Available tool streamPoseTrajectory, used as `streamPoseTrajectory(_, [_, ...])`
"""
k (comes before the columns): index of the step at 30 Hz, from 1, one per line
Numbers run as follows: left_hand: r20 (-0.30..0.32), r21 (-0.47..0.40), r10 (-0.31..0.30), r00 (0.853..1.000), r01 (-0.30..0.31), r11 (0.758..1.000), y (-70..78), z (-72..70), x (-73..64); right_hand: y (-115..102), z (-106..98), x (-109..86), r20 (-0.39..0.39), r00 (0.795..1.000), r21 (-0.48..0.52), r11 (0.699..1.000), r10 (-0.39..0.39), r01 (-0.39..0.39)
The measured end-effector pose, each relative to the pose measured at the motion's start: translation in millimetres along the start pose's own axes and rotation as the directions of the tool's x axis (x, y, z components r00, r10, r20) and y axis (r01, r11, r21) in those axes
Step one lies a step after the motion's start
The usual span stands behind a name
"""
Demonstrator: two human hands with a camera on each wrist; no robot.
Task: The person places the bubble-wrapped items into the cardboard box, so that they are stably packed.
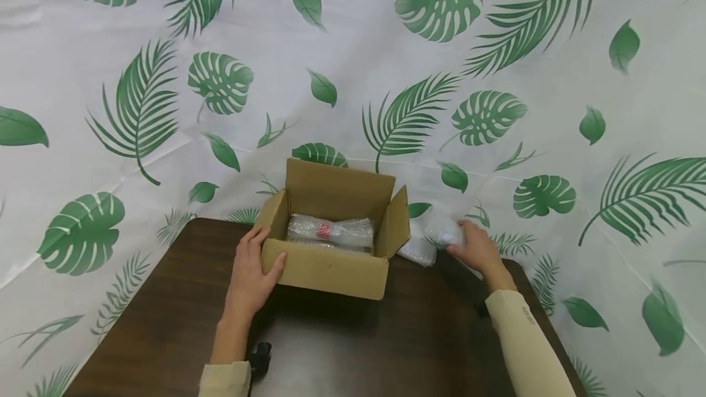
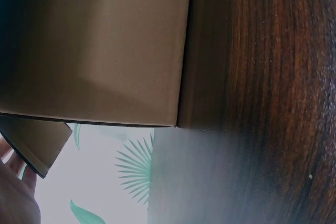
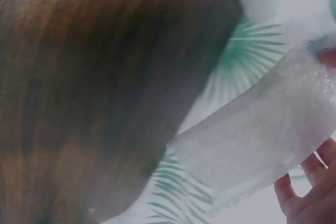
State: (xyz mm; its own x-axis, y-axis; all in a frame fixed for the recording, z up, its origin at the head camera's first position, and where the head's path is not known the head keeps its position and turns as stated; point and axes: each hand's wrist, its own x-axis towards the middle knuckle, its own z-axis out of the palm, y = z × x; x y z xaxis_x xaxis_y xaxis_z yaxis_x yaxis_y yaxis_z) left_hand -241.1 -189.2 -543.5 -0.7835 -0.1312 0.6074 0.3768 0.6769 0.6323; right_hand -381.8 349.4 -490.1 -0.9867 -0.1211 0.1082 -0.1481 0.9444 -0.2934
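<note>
An open cardboard box (image 1: 331,271) stands on the table with its flaps up. My left hand (image 1: 250,274) holds its near left corner, thumb over the front flap; the left wrist view shows the fingers at a flap (image 2: 39,142). Inside the box lies a bubble-wrapped item (image 1: 353,231) with a red band in its middle, above more bubble wrap. To the right of the box, my right hand (image 1: 478,251) grips a bubble-wrapped package (image 3: 257,129), raised near the table's far edge. What is inside the wrap cannot be made out.
Another bubble-wrapped piece (image 1: 418,251) lies beside the box's right side. A brown wooden table (image 1: 165,311) bears everything, and a white sheet with green leaves (image 1: 353,54) rises behind its far edge. Dark wrist devices (image 1: 260,357) sit at the forearms.
</note>
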Motion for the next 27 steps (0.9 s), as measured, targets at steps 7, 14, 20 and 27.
streamPoseTrajectory(7, [0.003,-0.015,-0.045,0.999,0.045,0.999,3.0,3.1,-4.2,-12.0,-20.2,4.0,-0.034,0.996,0.027,0.996,-0.082,0.083])
streamPoseTrajectory(14, [-0.006,-0.016,-0.019,1.000,0.019,1.000,2.6,6.0,-2.3,-34.1,-48.0,-3.2,-0.141,0.979,0.047,0.987,-0.145,0.153])
streamPoseTrajectory(20, [-0.008,-0.014,-0.019,1.000,0.019,1.000,4.3,4.5,-2.9,-59.3,-71.4,-6.1,-0.187,0.966,0.030,0.982,-0.178,0.187])
streamPoseTrajectory(27, [-0.015,-0.017,-0.013,1.000,0.013,1.000,7.8,4.7,-3.4,-85.3,-94.2,-5.1,-0.238,0.945,0.007,0.973,-0.223,0.231])
